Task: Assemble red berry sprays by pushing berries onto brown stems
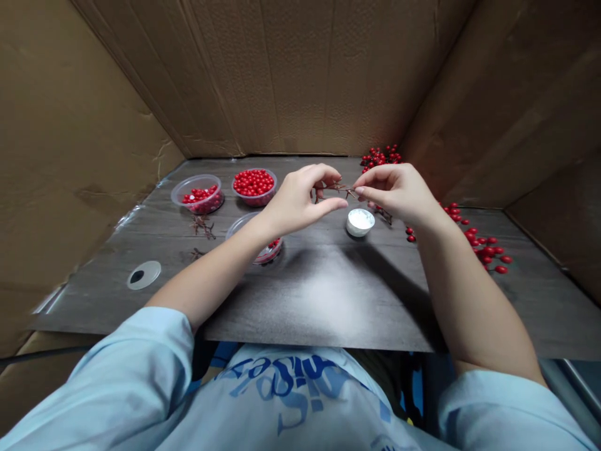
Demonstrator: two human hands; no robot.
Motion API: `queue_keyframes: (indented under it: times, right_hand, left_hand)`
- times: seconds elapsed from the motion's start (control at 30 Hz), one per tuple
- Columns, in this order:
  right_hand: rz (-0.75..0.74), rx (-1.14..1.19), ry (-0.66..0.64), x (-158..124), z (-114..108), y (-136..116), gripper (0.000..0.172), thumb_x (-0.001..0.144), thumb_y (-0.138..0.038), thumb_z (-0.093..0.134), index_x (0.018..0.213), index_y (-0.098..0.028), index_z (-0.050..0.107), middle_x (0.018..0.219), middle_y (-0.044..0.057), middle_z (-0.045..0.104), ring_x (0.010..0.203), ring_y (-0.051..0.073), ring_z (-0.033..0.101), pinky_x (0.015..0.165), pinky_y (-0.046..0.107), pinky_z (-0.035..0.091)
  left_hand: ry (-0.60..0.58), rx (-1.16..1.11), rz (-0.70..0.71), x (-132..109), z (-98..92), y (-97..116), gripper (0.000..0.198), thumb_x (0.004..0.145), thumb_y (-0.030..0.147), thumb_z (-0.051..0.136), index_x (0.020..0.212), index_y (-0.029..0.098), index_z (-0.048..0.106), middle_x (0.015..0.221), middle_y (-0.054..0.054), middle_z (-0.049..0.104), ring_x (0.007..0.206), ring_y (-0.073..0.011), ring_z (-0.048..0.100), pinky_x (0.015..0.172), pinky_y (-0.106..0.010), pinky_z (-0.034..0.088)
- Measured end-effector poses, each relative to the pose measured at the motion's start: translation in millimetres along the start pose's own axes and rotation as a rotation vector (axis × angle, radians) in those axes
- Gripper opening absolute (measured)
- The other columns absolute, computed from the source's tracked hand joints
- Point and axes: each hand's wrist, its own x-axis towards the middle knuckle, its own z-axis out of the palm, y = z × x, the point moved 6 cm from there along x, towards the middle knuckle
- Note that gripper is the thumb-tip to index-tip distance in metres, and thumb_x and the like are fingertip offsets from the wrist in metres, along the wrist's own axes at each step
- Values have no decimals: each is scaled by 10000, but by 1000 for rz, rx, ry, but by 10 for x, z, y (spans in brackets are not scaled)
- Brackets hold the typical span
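Note:
A thin, branching brown twig (345,188) stretches between my two hands above the table. My left hand (305,197) has its fingers curled around the twig's left part, with the thumb held out apart. Thumb and forefinger of my right hand (394,191) pinch together at the twig's right end; anything small between those fingertips is hidden. Just below the hands stands a small white cup (360,223) filled with a white substance. Another bit of brown twig (385,216) shows under my right hand, and I cannot tell whether it is held.
Red berries fill one clear tub (254,188) and partly fill another tub (197,195). My left forearm partly covers a third tub (268,254). Bare twigs (201,225) and a round lid (144,275) lie left. Berry sprigs (486,247) lie right. Cardboard walls (300,75) enclose the table.

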Motion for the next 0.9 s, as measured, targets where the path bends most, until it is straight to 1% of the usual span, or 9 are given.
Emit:
queue_keyframes:
  times: [0.1,0.17,0.23,0.3,0.43,0.53,0.63,0.73,0.9]
  right_hand:
    - [40,-73,-8,41,-17,170,30,661,-137,663,690,-138,670,576,17,640,496,105,563,433,197,411]
    - [54,-185,-39,51,-10,250,63,644,-100,659,694,-135,676,595,19,654,538,118,586,470,203,419]
    - [58,-341,-69,50,-7,294,109,612,-53,653,676,-136,682,603,12,659,567,122,596,507,204,415]
    - [59,-489,-109,40,0,312,143,606,-30,632,676,-138,694,622,6,667,599,124,604,545,204,410]
    - [87,-683,-233,16,25,362,205,659,-49,579,777,-129,727,738,30,697,705,143,627,625,207,407]
    - [109,-800,-282,9,19,428,242,687,-63,544,818,-128,737,762,45,700,703,150,621,624,219,391]
    - [134,-872,-329,1,12,497,263,691,-66,518,816,-133,739,754,51,699,690,154,614,603,223,376]
    - [158,-880,-377,-18,0,542,271,684,-67,512,817,-137,737,745,49,694,681,146,605,597,218,367]
    - [169,-903,-430,-42,-26,590,199,678,-108,532,730,-138,722,624,23,641,611,119,548,551,209,326]
  left_hand:
    - [-110,89,-47,144,143,-82,184,757,253,623,884,120,635,836,-50,647,713,-106,545,693,-238,423]
    - [-197,146,-64,231,268,-144,128,772,219,589,821,127,664,774,-48,648,717,-117,549,701,-246,407]
    - [-267,210,-45,300,392,-184,142,773,199,566,819,136,685,768,-53,650,725,-133,556,689,-255,395]
    - [-317,275,-5,344,506,-203,188,774,174,532,861,151,698,814,-59,651,754,-148,568,688,-264,391]
    - [-415,391,83,369,722,-210,276,798,164,465,941,185,701,900,-66,624,802,-167,581,674,-272,385]
    - [-499,477,142,371,874,-204,309,832,172,427,978,203,697,904,-69,606,826,-182,579,652,-281,370]
    - [-557,548,191,385,986,-181,318,860,180,411,1017,197,687,920,-75,600,880,-193,569,666,-286,363]
    - [-598,586,220,390,1054,-153,329,885,182,392,1048,199,678,965,-79,596,928,-200,559,668,-289,350]
    - [-621,603,263,352,1114,-126,359,921,199,341,1113,207,645,1057,-79,583,1003,-210,540,651,-295,322]
